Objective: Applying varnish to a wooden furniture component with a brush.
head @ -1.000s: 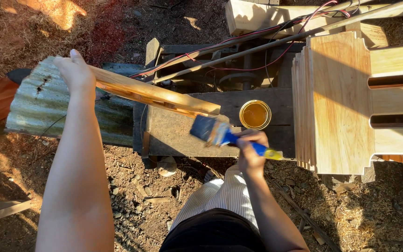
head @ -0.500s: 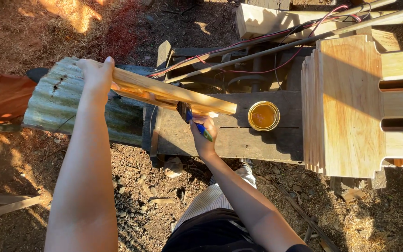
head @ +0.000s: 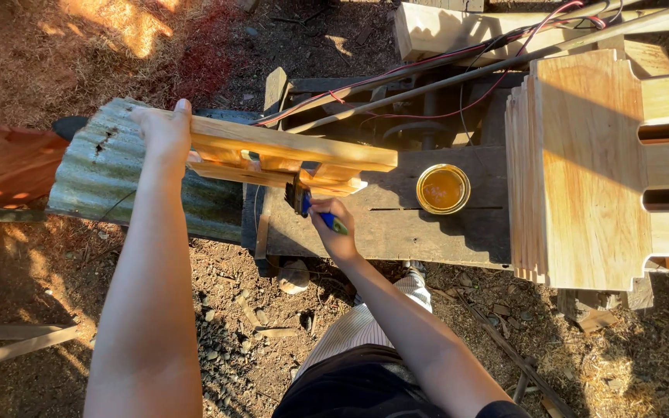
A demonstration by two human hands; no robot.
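Pale, slatted wood formed the frame (head: pixel 288 159), which the left hand (head: pixel 166 133) gripped at its outer end, fingers clenched around it, keeping it raised and steady above the dark plank bench (head: pixel 396 224). The right hand (head: pixel 334 228) grasped a blue-handled brush (head: pixel 307 203), bristles touching the frame's near slat. An open tin of amber finish (head: pixel 443 189) stood near, within reach, beside stacked plywood panels (head: pixel 582 166). Corrugated metal sheet (head: pixel 118 170) lay beneath the left hand.

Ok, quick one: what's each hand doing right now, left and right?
Left hand: closed on the end of the wooden frame piece.
Right hand: closed on the blue-handled paintbrush, bristles against the wood.
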